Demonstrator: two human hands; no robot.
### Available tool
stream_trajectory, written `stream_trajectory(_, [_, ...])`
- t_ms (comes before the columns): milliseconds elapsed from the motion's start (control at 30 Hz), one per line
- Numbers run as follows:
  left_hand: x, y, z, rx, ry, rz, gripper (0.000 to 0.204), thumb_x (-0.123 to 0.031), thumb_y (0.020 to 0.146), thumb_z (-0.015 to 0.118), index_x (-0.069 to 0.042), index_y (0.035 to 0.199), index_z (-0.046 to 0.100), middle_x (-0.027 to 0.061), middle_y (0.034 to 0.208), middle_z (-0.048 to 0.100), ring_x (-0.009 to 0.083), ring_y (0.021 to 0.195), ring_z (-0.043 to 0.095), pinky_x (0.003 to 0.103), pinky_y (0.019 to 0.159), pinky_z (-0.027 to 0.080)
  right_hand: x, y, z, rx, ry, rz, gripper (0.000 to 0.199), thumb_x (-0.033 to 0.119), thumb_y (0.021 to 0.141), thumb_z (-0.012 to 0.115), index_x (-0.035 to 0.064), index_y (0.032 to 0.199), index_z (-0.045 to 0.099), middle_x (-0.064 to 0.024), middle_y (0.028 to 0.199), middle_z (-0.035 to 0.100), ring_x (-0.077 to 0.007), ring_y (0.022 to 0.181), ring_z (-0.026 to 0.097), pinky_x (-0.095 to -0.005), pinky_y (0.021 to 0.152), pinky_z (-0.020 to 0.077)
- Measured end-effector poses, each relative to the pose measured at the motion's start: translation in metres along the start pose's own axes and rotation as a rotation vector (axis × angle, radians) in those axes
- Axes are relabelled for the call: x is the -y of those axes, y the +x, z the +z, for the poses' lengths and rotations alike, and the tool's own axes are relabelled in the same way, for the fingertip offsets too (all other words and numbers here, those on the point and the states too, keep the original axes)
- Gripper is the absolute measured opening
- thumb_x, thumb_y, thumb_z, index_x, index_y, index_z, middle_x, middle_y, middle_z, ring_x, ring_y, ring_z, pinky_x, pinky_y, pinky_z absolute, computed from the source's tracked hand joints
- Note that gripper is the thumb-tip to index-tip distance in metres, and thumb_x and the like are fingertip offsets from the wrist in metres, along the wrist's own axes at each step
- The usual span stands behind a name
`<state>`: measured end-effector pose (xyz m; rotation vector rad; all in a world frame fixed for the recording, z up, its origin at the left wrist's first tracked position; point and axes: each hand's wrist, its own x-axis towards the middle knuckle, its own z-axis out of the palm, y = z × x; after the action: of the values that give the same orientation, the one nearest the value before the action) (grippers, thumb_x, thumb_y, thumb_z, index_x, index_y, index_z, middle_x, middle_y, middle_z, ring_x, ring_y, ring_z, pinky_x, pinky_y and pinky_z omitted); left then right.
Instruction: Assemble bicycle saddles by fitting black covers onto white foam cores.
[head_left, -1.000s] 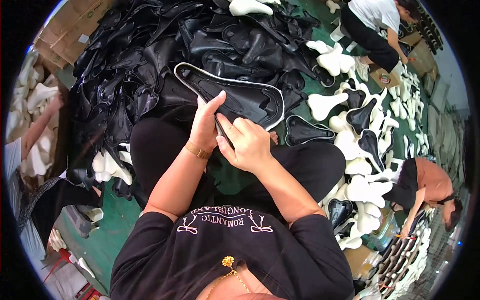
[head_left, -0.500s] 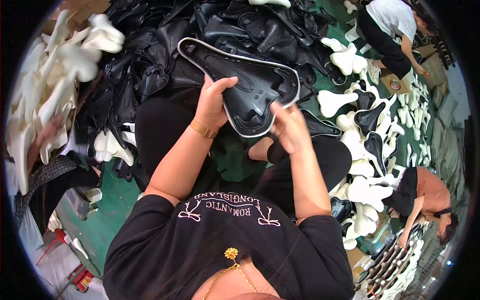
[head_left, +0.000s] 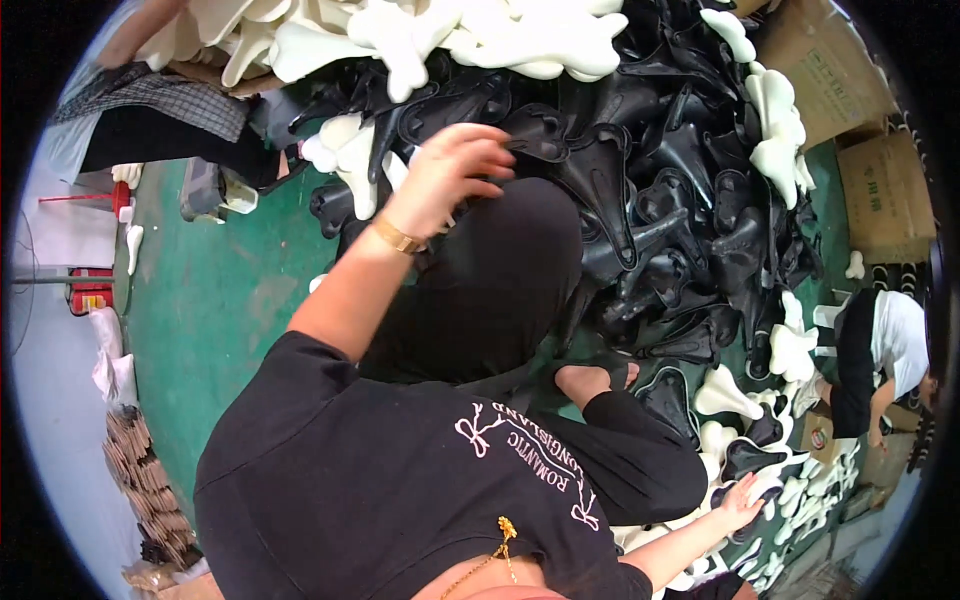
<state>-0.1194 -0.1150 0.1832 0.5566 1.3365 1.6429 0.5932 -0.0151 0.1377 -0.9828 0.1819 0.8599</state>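
My left hand [head_left: 448, 180] is raised above my bent knee, holding nothing, its fingers apart and slightly curled. Beyond it lies a heap of black bicycle saddle shells [head_left: 690, 150]. White saddle-shaped foam pads [head_left: 352, 160] lie just left of that hand. Stretched out to the lower right, my right hand [head_left: 740, 503] has its fingers extended over a pile of white and black saddles. A dark saddle with a pale rim [head_left: 765, 489] lies right by its fingertips; whether they touch is too small to tell.
More white saddle pads [head_left: 530, 35] are heaped at the top. Cardboard boxes [head_left: 825, 70] stand at the upper right. A person in a white shirt [head_left: 898, 340] bends over at the right. Another person's dark-clad legs [head_left: 160, 135] show at the upper left. Flattened cardboard [head_left: 145, 470] lies far left.
The black saddle with the white rim has left my hands. My right hand has swung out to the lower right pile, my left has come free, and the view has turned.
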Motion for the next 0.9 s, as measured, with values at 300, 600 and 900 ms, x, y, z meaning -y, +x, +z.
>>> stream_trajectory(300, [0.141, 0.092, -0.161, -0.655, 0.150, -0.290, 0.082, -0.026, 0.084, 0.069, 0.000, 0.145, 0.020, 0.0179, 0.137, 0.042, 0.0304, 0.123, 0.045, 0.045, 0.096, 0.043, -0.201, -0.097, 0.113, 0.925, -0.642, 0.531, 0.032, 0.015, 0.093, 0.056, 0.0038, 0.122, 0.055, -0.0118, 0.108, 0.066, -0.0182, 0.092, 0.065, -0.0312, 0.076, 0.0562])
stream_trajectory(600, [0.134, 0.130, -0.159, -0.608, -0.043, -0.208, 0.039, -0.019, 0.086, 0.060, 0.000, 0.116, 0.043, 0.0079, 0.084, 0.056, 0.0139, 0.058, 0.056, 0.028, 0.044, 0.047, -0.382, -0.303, 0.190, 1.412, -1.197, 0.512, 0.029, 0.013, 0.091, 0.059, 0.0008, 0.117, 0.057, -0.0116, 0.099, 0.066, -0.0172, 0.085, 0.066, -0.0276, 0.071, 0.0557])
stream_trajectory(900, [0.060, 0.062, -0.043, -0.202, -0.412, -0.084, 0.040, -0.002, 0.080, 0.047, -0.002, 0.118, 0.036, 0.0144, 0.101, 0.055, 0.0273, 0.080, 0.064, 0.042, 0.068, 0.058, -0.458, -0.383, 0.215, 1.486, -1.345, 0.730, 0.050, 0.037, 0.091, 0.061, -0.0017, 0.121, 0.053, -0.0140, 0.113, 0.061, -0.0235, 0.097, 0.063, -0.0347, 0.079, 0.0532])
